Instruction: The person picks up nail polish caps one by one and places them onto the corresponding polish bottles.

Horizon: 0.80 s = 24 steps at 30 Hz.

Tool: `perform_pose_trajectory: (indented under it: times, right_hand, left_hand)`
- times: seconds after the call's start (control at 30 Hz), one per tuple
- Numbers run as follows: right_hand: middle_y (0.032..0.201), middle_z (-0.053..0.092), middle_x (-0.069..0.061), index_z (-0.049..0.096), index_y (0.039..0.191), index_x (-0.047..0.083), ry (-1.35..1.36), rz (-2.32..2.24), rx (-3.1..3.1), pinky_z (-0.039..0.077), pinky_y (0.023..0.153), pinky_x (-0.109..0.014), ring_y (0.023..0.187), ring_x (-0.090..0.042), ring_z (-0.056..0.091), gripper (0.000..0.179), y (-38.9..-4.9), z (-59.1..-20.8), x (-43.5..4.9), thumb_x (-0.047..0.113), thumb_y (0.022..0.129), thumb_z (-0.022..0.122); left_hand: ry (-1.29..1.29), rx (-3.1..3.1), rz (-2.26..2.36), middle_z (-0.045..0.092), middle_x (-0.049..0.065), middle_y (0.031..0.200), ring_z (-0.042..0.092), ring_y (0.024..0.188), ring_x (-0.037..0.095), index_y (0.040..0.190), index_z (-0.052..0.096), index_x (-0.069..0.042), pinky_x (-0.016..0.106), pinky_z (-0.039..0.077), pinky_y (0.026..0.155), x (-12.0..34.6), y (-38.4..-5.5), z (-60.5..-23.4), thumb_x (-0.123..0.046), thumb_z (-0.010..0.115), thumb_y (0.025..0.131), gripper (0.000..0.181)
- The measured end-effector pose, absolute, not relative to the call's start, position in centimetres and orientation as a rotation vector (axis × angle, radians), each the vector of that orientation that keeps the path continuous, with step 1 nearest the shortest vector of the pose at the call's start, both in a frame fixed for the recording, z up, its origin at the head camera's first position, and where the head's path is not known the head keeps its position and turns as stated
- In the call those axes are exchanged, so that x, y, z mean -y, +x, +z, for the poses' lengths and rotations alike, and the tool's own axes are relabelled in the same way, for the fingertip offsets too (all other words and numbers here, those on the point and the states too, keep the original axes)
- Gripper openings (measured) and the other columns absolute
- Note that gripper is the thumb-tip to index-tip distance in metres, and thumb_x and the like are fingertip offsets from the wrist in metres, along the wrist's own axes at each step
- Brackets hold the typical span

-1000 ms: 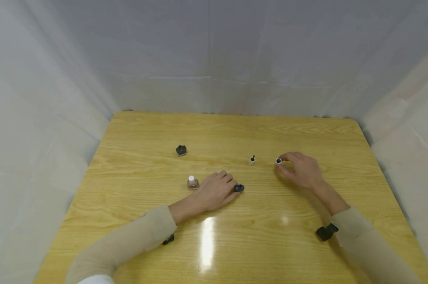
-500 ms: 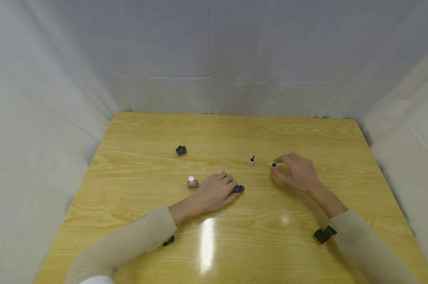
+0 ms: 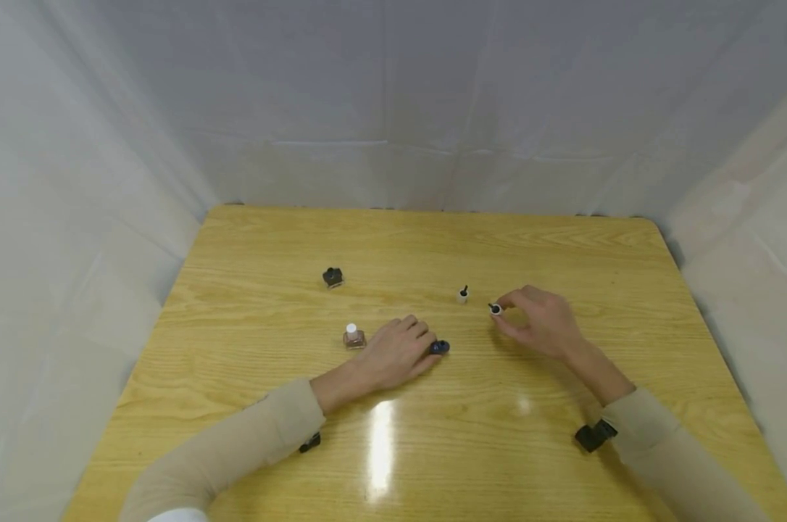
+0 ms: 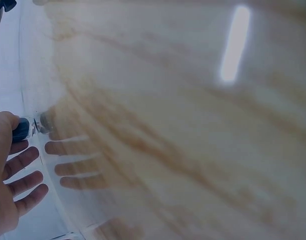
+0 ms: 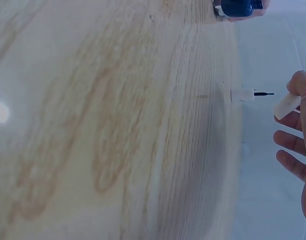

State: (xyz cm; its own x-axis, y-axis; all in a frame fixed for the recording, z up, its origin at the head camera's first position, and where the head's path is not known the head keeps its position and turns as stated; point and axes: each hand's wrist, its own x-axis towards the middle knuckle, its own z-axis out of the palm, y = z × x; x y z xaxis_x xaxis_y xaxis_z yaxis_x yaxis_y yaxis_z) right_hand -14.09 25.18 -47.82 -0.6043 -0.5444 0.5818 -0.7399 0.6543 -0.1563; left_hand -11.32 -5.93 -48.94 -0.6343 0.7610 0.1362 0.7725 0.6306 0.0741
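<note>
My left hand (image 3: 396, 353) holds an open dark blue nail polish bottle (image 3: 440, 347) on the table, gripped between thumb and index finger; the other fingers are spread in the left wrist view, where the bottle (image 4: 22, 129) shows at the left edge. Between thumb and fingertips, my right hand (image 3: 542, 320) pinches a white nail polish cap (image 3: 496, 309), its dark brush pointing up and left, right of the bottle and apart from it. Another white cap (image 3: 463, 296) stands brush-up on the table between the hands; the right wrist view shows this standing cap (image 5: 242, 95) too.
A nail polish bottle with a white cap (image 3: 354, 337) stands left of my left hand. Farther back is an uncapped dark nail polish bottle (image 3: 332, 277). The wooden table (image 3: 269, 246) has pale sheeting (image 3: 393, 174) behind it and on both sides.
My right hand has moved left and slightly nearer, bringing its cap closer to the blue bottle; the brush now tilts left. My left hand and its bottle have stayed put.
</note>
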Motion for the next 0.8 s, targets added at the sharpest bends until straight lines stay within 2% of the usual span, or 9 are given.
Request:
perform_pose_trajectory:
  times: [0.2,0.37,0.6,0.8]
  right_hand:
    - [0.086,0.079,-0.008,0.074,0.099,0.008,1.038,0.533,2.368,0.061,0.057,-0.037,0.073,-0.022,0.074,0.034,-13.8,-47.79,-24.99,0.041,0.101,0.067]
    - [0.087,0.078,-0.007,0.074,0.1,0.007,1.073,0.535,2.345,0.061,0.058,-0.036,0.074,-0.021,0.073,0.031,-13.73,-47.73,-24.88,0.038,0.1,0.071]
    - [0.085,0.076,-0.006,0.076,0.096,0.007,1.09,0.488,2.304,0.06,0.057,-0.035,0.073,-0.019,0.071,0.053,-13.71,-47.51,-24.57,0.052,0.109,0.049]
    - [0.086,0.075,-0.004,0.078,0.096,0.008,1.125,0.462,2.293,0.061,0.061,-0.034,0.074,-0.017,0.07,0.056,-13.48,-46.86,-24.25,0.054,0.109,0.048]
  left_hand:
    - [-1.306,2.74,-0.18,0.076,0.007,0.119,0.07,0.111,0.022,0.123,0.072,-0.012,0.034,0.062,0.093,5.93,-11.36,-48.89,-0.046,0.055,0.108,0.04]
    - [-1.307,2.734,-0.175,0.076,0.008,0.119,0.07,0.111,0.023,0.122,0.072,-0.012,0.035,0.062,0.094,5.91,-11.37,-48.81,-0.046,0.056,0.107,0.04]
    - [-1.311,2.731,-0.167,0.076,0.008,0.119,0.07,0.111,0.022,0.122,0.072,-0.012,0.035,0.062,0.095,5.85,-11.33,-48.68,-0.046,0.056,0.108,0.04]
    - [-1.309,2.754,-0.155,0.076,0.008,0.12,0.07,0.111,0.023,0.123,0.072,-0.012,0.034,0.062,0.094,5.85,-11.45,-48.7,-0.046,0.055,0.108,0.041]
